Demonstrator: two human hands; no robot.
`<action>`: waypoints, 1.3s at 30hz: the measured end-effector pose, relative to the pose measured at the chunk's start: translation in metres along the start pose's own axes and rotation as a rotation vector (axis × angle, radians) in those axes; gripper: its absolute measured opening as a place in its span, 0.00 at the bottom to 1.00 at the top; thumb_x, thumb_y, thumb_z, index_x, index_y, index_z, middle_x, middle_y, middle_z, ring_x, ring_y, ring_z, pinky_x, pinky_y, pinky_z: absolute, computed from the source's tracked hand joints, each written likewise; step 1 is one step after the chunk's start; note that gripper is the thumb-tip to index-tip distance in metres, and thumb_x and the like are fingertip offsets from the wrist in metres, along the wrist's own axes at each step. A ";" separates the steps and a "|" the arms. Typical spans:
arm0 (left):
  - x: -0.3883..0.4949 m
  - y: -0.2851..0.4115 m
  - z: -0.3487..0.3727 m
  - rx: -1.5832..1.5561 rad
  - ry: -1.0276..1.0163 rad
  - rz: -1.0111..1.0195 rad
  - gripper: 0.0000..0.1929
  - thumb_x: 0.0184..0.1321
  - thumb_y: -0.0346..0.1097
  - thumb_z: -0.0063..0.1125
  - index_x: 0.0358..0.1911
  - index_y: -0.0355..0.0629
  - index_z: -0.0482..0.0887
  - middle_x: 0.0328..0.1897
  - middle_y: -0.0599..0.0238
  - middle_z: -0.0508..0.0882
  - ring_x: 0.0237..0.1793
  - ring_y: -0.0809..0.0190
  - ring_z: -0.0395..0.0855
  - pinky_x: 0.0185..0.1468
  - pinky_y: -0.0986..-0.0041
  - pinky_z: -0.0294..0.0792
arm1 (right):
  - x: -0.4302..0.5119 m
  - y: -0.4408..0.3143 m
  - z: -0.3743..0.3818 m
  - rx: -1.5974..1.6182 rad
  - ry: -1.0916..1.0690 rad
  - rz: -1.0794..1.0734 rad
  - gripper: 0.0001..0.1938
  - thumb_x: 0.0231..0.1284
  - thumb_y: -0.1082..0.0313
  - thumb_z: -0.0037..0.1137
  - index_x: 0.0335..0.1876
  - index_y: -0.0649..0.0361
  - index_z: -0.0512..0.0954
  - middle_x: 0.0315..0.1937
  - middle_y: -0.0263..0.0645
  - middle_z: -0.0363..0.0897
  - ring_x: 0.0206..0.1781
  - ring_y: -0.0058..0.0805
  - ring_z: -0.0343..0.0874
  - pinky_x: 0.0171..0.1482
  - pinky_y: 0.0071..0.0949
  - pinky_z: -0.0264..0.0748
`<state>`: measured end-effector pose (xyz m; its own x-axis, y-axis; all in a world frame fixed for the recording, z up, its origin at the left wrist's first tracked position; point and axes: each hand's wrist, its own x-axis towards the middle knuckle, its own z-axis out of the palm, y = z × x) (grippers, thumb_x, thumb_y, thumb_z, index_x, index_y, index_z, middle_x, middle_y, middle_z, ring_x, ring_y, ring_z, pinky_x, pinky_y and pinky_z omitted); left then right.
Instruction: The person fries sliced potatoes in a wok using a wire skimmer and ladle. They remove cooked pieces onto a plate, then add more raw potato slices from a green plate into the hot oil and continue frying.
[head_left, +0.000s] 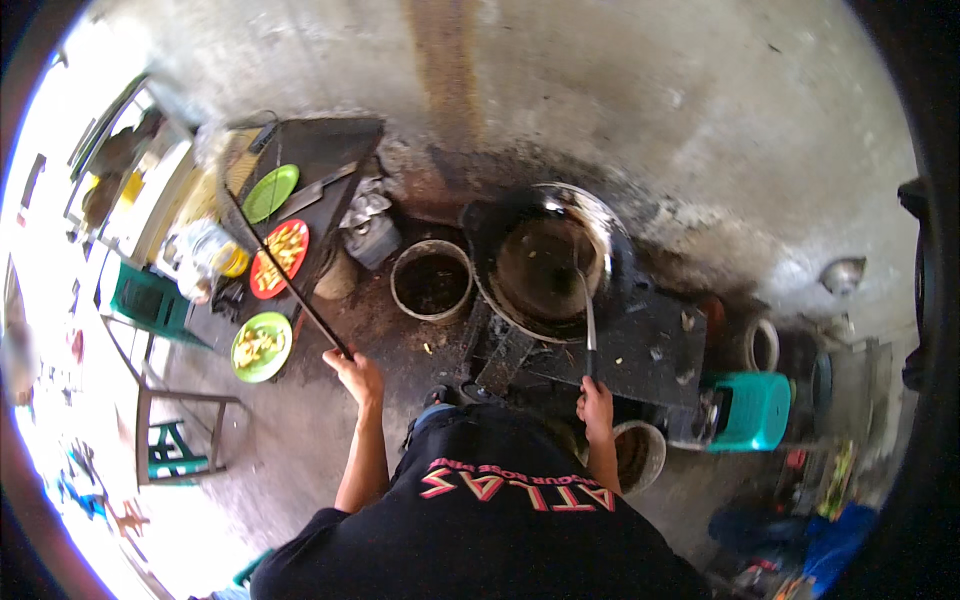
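Observation:
My left hand (360, 377) is closed around the lower end of a long dark handle (296, 292), which slants up and left over the plates to what looks like a strainer. My right hand (595, 407) grips the dark handle of a metal ladle (590, 322); its head is down in a large wok (491, 289) of dark liquid, so the bowl is hard to see. A red plate (257, 279) and a green plate (281, 367) hold pale yellow food pieces. Another green plate (271, 193) lies beside a cleaver (304, 199) on the dark table.
A bucket (398, 298) with dark contents stands left of the wok. Beside my right forearm is another bucket (654, 457). Green plastic stools (765, 411) (150, 300) stand at both sides. A sooty wall (675, 97) rises behind the wok.

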<state>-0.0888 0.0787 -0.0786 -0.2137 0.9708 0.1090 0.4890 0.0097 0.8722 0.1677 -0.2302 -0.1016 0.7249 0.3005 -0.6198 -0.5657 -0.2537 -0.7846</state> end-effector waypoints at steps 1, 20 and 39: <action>-0.006 0.010 -0.002 -0.002 -0.027 0.053 0.11 0.66 0.33 0.46 0.43 0.40 0.59 0.27 0.43 0.76 0.28 0.41 0.76 0.36 0.53 0.67 | 0.000 0.000 0.000 -0.043 0.050 -0.025 0.13 0.66 0.55 0.50 0.32 0.56 0.68 0.13 0.27 0.59 0.11 0.16 0.58 0.14 0.20 0.53; -0.068 0.043 0.036 -0.315 -1.554 -0.703 0.10 0.68 0.34 0.46 0.47 0.51 0.60 0.26 0.63 0.70 0.17 0.66 0.68 0.17 0.71 0.65 | -0.013 0.000 -0.018 -0.814 0.679 -0.961 0.22 0.62 0.50 0.55 0.38 0.69 0.73 0.19 0.42 0.71 0.21 0.41 0.70 0.29 0.37 0.67; -0.080 0.031 0.072 -0.210 -1.645 -0.781 0.18 0.68 0.41 0.47 0.53 0.40 0.61 0.33 0.50 0.82 0.20 0.58 0.79 0.19 0.66 0.73 | 0.017 -0.030 0.017 -1.148 0.230 -0.119 0.26 0.62 0.47 0.49 0.57 0.60 0.69 0.42 0.53 0.80 0.45 0.52 0.79 0.46 0.47 0.74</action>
<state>0.0039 0.0188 -0.0947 0.6989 -0.0154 -0.7151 0.5671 0.6211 0.5409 0.1904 -0.2014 -0.0885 0.8697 0.2347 -0.4342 0.1107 -0.9500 -0.2918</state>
